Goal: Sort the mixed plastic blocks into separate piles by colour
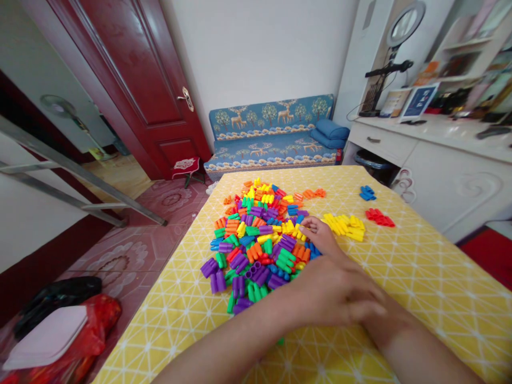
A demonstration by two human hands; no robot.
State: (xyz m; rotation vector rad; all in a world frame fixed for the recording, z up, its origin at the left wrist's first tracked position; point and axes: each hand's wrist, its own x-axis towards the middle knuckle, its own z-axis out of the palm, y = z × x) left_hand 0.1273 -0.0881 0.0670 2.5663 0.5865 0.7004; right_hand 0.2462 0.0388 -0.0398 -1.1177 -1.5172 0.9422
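A big mixed heap of bullet-shaped plastic building blocks [260, 230], in purple, green, orange, yellow, blue and red, lies on the table. At its right edge my right hand [322, 236] has its fingers bent, gripping a yellow block [298, 232]. My left arm crosses over the right one. My left hand [340, 290] lies across my right forearm with its fingers extended and a gap beside the thumb; no block shows in it. Right of the heap are a yellow group of blocks [344, 226], a red group [380, 217] and a blue group [367, 193]. Orange blocks [314, 193] lie behind the heap.
A yellow patterned cloth [424, 277] covers the table. Beyond it stands a blue sofa [272, 144]; a white dresser [448, 170] is at the right. On the floor at left are bags [96, 320], and a metal ladder [80, 186] leans near the red door [132, 69].
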